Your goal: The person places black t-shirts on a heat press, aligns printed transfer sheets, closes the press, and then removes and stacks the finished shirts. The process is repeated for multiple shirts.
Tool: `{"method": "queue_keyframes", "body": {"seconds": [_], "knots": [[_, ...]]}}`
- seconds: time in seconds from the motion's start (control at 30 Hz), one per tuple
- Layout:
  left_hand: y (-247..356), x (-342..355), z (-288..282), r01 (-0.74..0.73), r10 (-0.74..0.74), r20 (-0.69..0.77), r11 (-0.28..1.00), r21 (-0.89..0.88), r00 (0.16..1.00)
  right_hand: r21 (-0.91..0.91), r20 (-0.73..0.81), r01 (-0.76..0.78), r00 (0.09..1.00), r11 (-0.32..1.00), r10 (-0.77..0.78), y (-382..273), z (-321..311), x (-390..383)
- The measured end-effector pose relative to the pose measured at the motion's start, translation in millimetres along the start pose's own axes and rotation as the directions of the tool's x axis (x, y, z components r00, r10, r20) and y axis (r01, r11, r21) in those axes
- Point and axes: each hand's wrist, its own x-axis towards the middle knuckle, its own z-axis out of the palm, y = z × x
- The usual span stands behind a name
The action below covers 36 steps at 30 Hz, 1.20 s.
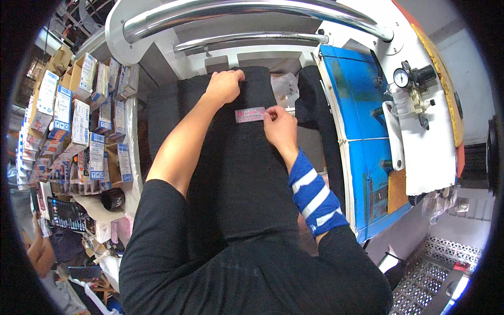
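Note:
A black garment (247, 173) lies stretched out in front of me on a machine's bed. On it, near the far end, sits a small rectangular transfer label (249, 115) with pink lettering on a pale, shiny backing. My right hand (280, 128) pinches the label's right end between thumb and fingertips; a blue and white wrap covers that forearm. Farther off and to the left, my left hand (224, 86) is closed over the garment at its far edge, the fingers bent and their tips partly hidden.
Chrome bars (257, 17) arch across the far side of the machine. At right stands a blue panel (359, 131) beside a pressure gauge (401, 77). Stacked cardboard boxes (79, 123) fill the left. Crumpled clear plastic (285, 89) lies behind the garment. Another person's arm (39, 244) shows at lower left.

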Motion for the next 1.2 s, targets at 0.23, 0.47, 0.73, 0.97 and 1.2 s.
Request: {"method": "queue_keyframes", "body": {"seconds": [0.23,0.47,0.73,0.97,1.2], "knots": [[-3.0,-27.5,3.1,-0.11,0.08,-0.345,0.992,-0.069,0.935,0.098,0.317,-0.328,0.905,0.939,0.283,19.3,-4.0,32.9],[2.6,-154.1,16.8,-0.084,-0.007,-0.597,0.989,-0.124,0.802,-0.369,0.283,0.567,0.824,0.737,-0.492,10.5,-6.4,-20.2],[11.9,-155.5,28.2,0.054,-0.055,-0.524,0.998,-0.016,0.85,-0.409,0.354,0.549,0.832,0.729,-0.427,-7.6,19.6,-39.5],[-61.0,-71.3,6.0,0.153,-0.127,-0.31,0.986,0.06,0.942,-0.396,0.28,0.516,0.856,0.76,-0.435,-8.6,14.7,-33.9],[-37.8,-87.8,-9.2,0.052,0.013,-0.497,0.992,0.118,0.867,-0.394,0.274,0.525,0.851,0.754,-0.449,-2.9,15.6,-32.1]]}}
